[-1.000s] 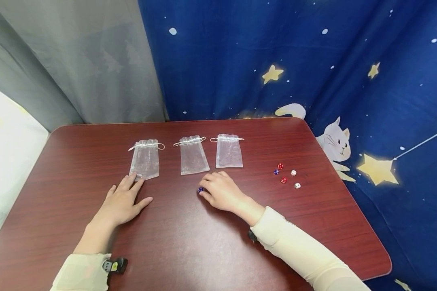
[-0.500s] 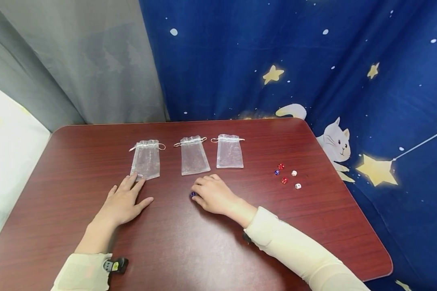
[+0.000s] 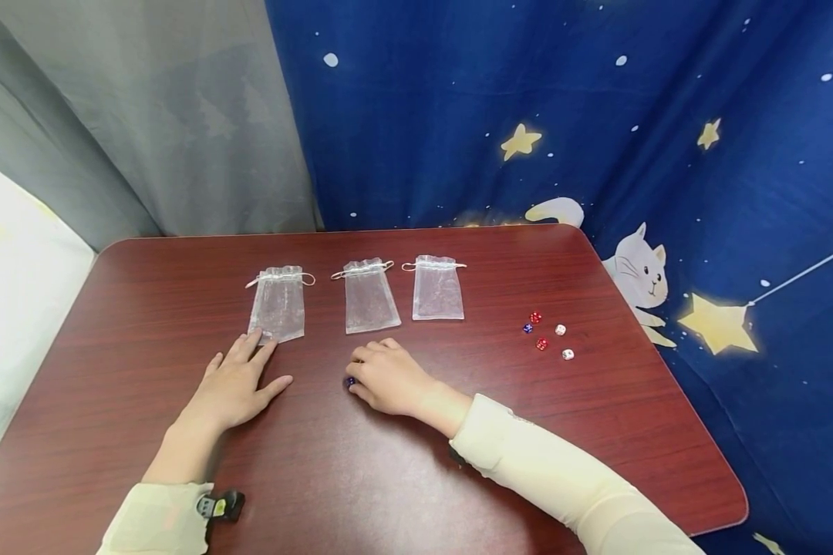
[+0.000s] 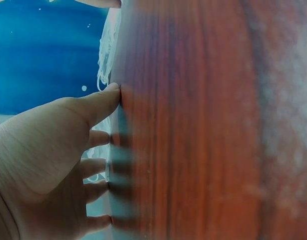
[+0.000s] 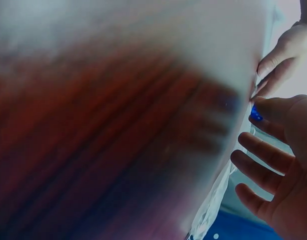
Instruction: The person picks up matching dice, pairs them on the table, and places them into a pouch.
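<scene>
In the head view my right hand (image 3: pixel 391 379) pinches a small blue die (image 3: pixel 350 381) just above or on the table, below the middle bag. The right wrist view shows that blue die (image 5: pixel 256 114) between thumb and index finger, the other fingers loosely bent. My left hand (image 3: pixel 231 387) lies spread on the table. Its fingertips touch the lower edge of the left sheer white drawstring bag (image 3: pixel 280 304). A second such bag, the middle one (image 3: pixel 371 299), and a third, the right one (image 3: pixel 437 291), lie flat with drawstrings toward the far edge.
On the right of the reddish-brown table (image 3: pixel 639 432) lie several loose dice: a red die (image 3: pixel 535 317), a blue die (image 3: pixel 527 328), another red die (image 3: pixel 542 344), a white die (image 3: pixel 561 330) and a second white die (image 3: pixel 568 354). A blue curtain (image 3: pixel 430 116) hangs behind.
My right hand has slid left and slightly toward me, carrying the pinched blue die closer to the left hand. The left hand, bags and loose dice stay put.
</scene>
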{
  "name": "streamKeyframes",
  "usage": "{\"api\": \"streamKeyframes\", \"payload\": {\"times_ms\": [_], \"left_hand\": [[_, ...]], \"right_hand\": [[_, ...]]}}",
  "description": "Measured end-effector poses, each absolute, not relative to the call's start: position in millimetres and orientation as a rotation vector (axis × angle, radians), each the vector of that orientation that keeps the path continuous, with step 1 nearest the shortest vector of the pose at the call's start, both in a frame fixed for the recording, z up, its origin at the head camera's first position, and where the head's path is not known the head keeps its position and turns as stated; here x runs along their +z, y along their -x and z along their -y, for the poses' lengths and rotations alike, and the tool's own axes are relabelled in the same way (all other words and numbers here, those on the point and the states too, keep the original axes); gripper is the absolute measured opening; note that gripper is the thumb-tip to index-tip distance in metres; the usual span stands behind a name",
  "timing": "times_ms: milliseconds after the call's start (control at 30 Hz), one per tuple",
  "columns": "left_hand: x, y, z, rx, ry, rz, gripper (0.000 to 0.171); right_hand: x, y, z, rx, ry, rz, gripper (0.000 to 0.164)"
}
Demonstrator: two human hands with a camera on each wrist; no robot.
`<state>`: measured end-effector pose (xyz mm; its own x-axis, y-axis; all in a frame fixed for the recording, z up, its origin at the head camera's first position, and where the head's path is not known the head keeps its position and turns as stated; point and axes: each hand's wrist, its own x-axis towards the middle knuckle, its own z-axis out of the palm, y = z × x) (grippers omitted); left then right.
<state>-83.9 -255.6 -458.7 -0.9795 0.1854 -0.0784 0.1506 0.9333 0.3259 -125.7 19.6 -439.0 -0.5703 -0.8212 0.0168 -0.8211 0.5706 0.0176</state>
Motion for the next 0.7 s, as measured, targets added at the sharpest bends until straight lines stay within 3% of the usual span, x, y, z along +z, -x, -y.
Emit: {"api": "streamKeyframes", "payload": {"times_ms": [700], "left_hand": [[-459.7, 83.8, 255.7, 0.489, -0.260, -2.978, 0.079]], "right_hand": [[-443.8, 122.4, -17.3, -0.036, -1.440, 2.745, 0.029]]}}
